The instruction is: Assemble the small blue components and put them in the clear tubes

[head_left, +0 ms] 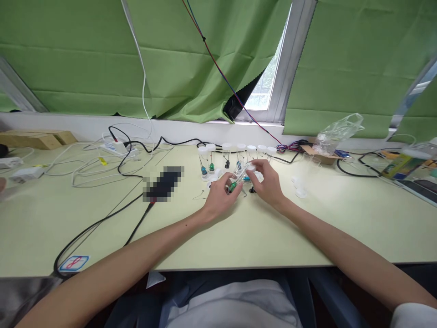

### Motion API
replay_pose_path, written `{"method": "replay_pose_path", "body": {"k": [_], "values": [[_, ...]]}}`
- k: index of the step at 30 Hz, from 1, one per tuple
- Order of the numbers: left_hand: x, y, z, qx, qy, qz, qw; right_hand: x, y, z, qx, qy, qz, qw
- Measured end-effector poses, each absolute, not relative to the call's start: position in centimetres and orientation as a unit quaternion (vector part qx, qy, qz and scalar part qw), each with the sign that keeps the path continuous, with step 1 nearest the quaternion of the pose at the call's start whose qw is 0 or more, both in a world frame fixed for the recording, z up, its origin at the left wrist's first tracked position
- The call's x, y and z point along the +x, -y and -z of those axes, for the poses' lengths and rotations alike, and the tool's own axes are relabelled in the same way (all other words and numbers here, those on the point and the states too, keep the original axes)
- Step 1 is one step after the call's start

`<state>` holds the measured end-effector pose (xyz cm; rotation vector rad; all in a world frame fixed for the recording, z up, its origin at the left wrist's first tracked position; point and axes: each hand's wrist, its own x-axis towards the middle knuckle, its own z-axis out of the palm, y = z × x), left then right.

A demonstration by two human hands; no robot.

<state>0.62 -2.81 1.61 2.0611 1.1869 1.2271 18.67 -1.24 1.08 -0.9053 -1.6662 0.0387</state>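
Observation:
My left hand [220, 196] is wrapped round a clear plastic vial [241, 174], tilted up to the right, with a green piece [232, 187] showing at its lower end. At the upper end, the fingers of my right hand [269, 184] pinch a white cap [251, 168]; whether it is fully seated I cannot tell. Behind my hands stands a row of several clear vials with white caps, among them one with a green piece [212, 166] and one with a blue piece [204, 170]. A small black part [252, 190] lies on the table beneath my right fingers.
Loose white caps [300, 192] and clear vials [311, 159] lie to the right. A dark pixelated object [164, 184] with a black cable sits left. Tangled white cables and a power strip [116, 146] are behind it. A plastic bag [336, 136] rests in a cardboard box at right.

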Motion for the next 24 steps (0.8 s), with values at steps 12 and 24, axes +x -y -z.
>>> {"method": "replay_pose_path", "body": {"k": [12, 24], "values": [[0.6, 2.7, -1.1, 0.774, -0.429, -0.402, 0.234, 18.0, 2.6, -1.9, -0.412, 0.675, -0.054, 0.61], [0.6, 2.6, -1.1, 0.778, -0.416, -0.399, 0.25, 17.9, 2.4, -1.6, -0.39, 0.705, -0.023, 0.592]]}}
